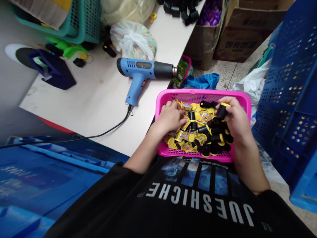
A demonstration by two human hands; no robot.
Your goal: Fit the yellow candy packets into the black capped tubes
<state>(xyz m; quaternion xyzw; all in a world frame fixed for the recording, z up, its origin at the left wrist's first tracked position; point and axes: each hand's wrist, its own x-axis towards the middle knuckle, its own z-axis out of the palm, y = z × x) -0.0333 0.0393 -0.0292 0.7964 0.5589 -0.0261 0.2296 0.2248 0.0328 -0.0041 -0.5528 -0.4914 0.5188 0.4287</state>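
A pink plastic basket (198, 97) rests on my lap, filled with small black tubes with yellow caps (215, 137) and yellow printed packets (184, 136). My left hand (170, 117) reaches down into the packets at the basket's left side, fingers curled into the pile. My right hand (235, 119) hovers over the right side and grips one black tube with a yellow cap (222, 109) at its fingertips.
A blue heat gun (143, 74) lies on the white table (99, 99), its cord trailing left. A dark tape dispenser (52, 67), teal basket (81, 19) and plastic bags sit farther back. Blue crates (289, 105) stand at right, cardboard boxes (235, 36) beyond.
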